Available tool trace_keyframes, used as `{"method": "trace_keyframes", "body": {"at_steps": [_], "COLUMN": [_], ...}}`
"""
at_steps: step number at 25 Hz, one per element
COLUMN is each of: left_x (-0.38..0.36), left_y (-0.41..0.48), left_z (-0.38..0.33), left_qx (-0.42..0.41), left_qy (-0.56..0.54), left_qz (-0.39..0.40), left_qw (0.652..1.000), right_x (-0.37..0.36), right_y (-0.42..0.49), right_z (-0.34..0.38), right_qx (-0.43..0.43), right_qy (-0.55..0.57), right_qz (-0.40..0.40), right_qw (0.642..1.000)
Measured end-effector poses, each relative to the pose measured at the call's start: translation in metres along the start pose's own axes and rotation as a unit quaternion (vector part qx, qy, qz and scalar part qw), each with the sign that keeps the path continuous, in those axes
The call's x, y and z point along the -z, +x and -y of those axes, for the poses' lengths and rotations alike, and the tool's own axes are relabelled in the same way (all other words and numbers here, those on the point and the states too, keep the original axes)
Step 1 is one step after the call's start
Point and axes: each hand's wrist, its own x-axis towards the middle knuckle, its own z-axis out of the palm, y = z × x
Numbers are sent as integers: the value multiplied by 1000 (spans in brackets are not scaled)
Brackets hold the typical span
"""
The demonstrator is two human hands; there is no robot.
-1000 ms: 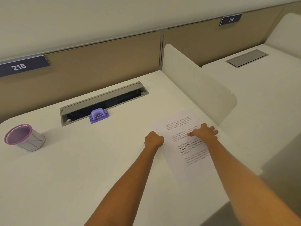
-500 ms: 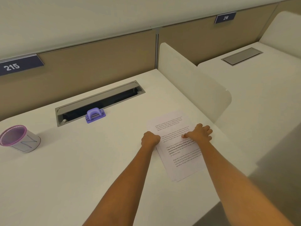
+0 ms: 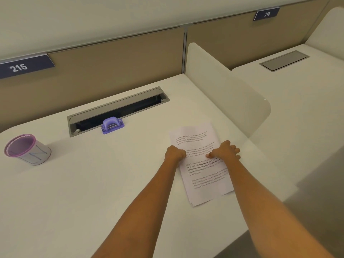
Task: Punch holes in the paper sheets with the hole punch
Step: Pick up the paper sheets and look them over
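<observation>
A small stack of printed paper sheets (image 3: pixel 202 170) lies on the white desk (image 3: pixel 93 183), right of centre, with its lower corners fanned slightly apart. My left hand (image 3: pixel 175 153) is a fist on the stack's left edge, its fingers curled around that edge. My right hand (image 3: pixel 225 151) presses down on the middle of the top sheet with thumb and fingers spread. The purple hole punch (image 3: pixel 111 125) stands apart, far left of the sheets, against the cable tray's front rim. Neither hand touches it.
A grey open cable tray (image 3: pixel 119 108) is recessed in the desk's back. A paper cup with a purple rim (image 3: pixel 28 150) stands at far left. A cream divider panel (image 3: pixel 227 90) rises just right of the sheets. A tan partition runs along the back.
The sheets have slid a little left, away from the divider, under both hands. My left fist, which was beside the stack's edge, now covers it.
</observation>
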Motion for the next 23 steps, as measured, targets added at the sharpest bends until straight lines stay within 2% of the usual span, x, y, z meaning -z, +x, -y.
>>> {"method": "trace_keyframes", "body": {"at_steps": [4,6,9,11,16,23], "left_x": [4,12,34,54,119,200], "left_y": [-2,-4,-7,-11,-29,-87], "left_z": [3,7,12,16,36,53], "left_qx": [9,32,48,36,-71,-272], "left_qy": [-40,-100,-173,-187,-235,-298], "left_qz": [6,10,22,11,-80,-158], "left_qw": [999,994,983,982,966,901], "right_x": [-3,-6,-9,-13,-20,-15], "right_y": [-6,-8,-21,-33,-66,-118], "right_z": [4,4,12,21,64,123], "right_qx": [3,38,80,111,207,332], "right_qy": [25,109,293,337,427,484], "right_qz": [26,38,110,158,191,238], "right_qw": [999,993,946,922,859,774]}}
